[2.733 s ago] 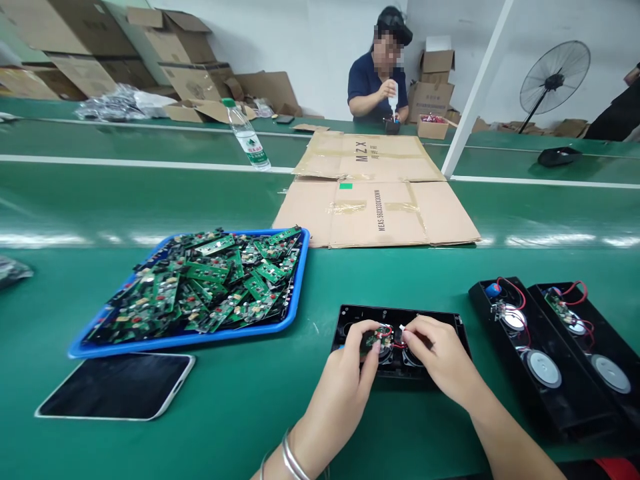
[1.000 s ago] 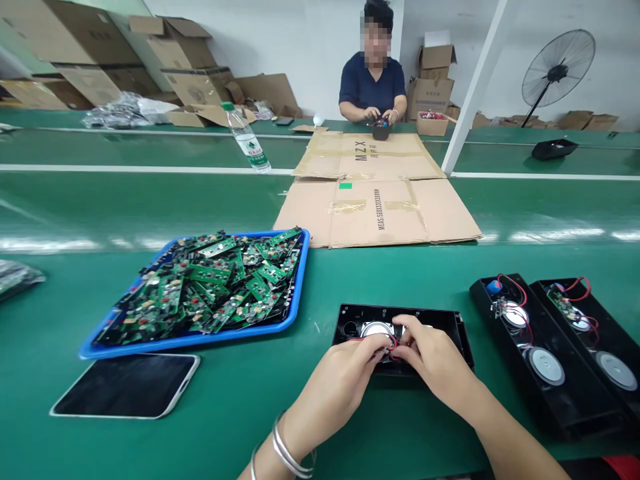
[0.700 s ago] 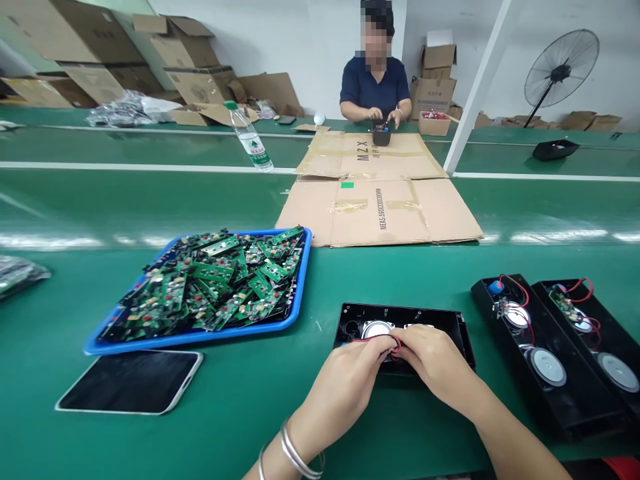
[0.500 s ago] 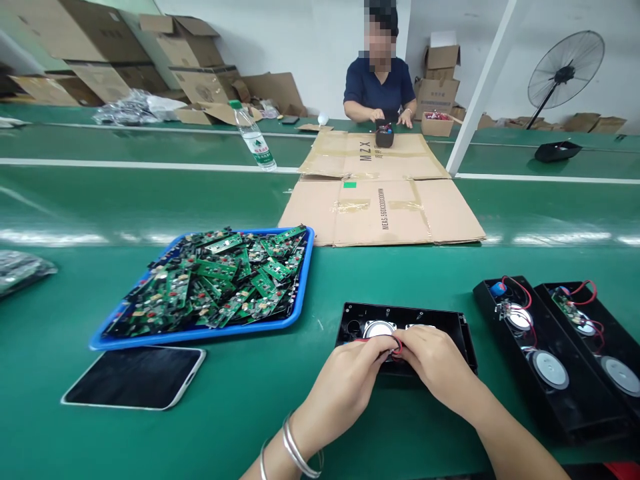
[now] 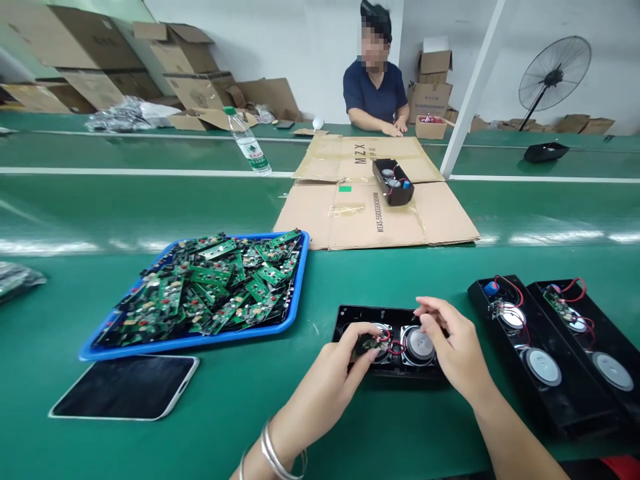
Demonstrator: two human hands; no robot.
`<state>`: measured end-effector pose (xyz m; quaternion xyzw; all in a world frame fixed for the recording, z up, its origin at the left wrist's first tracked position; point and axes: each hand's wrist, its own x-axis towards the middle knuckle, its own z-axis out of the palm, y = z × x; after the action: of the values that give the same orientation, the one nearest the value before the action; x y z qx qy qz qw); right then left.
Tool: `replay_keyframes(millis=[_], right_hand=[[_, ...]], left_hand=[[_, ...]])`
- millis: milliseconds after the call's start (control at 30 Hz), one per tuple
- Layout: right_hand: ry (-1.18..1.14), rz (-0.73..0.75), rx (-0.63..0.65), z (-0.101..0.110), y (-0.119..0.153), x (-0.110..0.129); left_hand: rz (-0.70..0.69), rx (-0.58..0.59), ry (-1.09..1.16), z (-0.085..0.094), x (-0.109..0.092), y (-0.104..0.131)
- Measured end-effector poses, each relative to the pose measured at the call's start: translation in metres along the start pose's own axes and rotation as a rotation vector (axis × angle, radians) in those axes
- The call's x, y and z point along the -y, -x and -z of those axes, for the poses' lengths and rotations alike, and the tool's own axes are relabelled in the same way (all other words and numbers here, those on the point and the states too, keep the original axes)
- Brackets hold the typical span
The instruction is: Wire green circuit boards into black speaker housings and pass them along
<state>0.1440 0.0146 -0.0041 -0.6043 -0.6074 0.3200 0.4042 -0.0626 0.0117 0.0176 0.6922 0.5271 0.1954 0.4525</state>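
Observation:
A black speaker housing (image 5: 400, 383) lies in front of me with two round silver speakers inside; the right-hand speaker (image 5: 420, 343) shows well. My left hand (image 5: 335, 373) pinches a small circuit board (image 5: 368, 344) between thumb and fingers over the housing's left end, partly covering it. Red wires (image 5: 397, 348) run from beside the board to the speakers. Over the right end of the housing is my right hand (image 5: 457, 350), its thumb and fingers apart with nothing visible between them.
A blue tray (image 5: 295, 300) heaped with green circuit boards stands at left, a phone (image 5: 125, 387) before it. Two more wired housings (image 5: 530, 333) lie at right. Beyond are flattened cardboard (image 5: 320, 220), a water bottle (image 5: 250, 147), and a co-worker (image 5: 375, 93) across the table.
My hands have moved apart from their close pinch; the right lifted away rightward, baring the right speaker. Across the table, another housing slid toward me along the cardboard, away from the co-worker's hands.

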Motion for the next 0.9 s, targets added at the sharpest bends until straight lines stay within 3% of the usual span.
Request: replay_keyframes(millis=[133,433,533,667,767,833,900], right_hand=[[-0.013,0.046,-0.135,0.003,0.0,-0.002],[0.294,0.256,-0.124,-0.005,-0.001,-0.006],[0.36,0.243,0.029,-0.005,0.001,-0.007],[0.459,0.152,0.394,0.001,0.002,-0.005],[0.56,0.184,0.609,0.004,-0.001,-0.003],[0.594,0.198,0.661,0.003,-0.002,-0.002],[0.601,0.184,0.631,0.0,-0.002,-0.001]], left_hand=[[0.098,0.011,0.004,0.013,0.0,0.0],[0.322,-0.021,0.247,0.018,-0.013,-0.008],[0.321,-0.024,0.247,0.017,-0.013,-0.01],[0.311,-0.03,0.325,0.015,-0.009,-0.013],[0.319,-0.02,0.348,0.015,-0.006,-0.015],[0.313,-0.012,0.341,0.015,-0.004,-0.016],[0.291,-0.009,0.314,0.015,-0.004,-0.014]])
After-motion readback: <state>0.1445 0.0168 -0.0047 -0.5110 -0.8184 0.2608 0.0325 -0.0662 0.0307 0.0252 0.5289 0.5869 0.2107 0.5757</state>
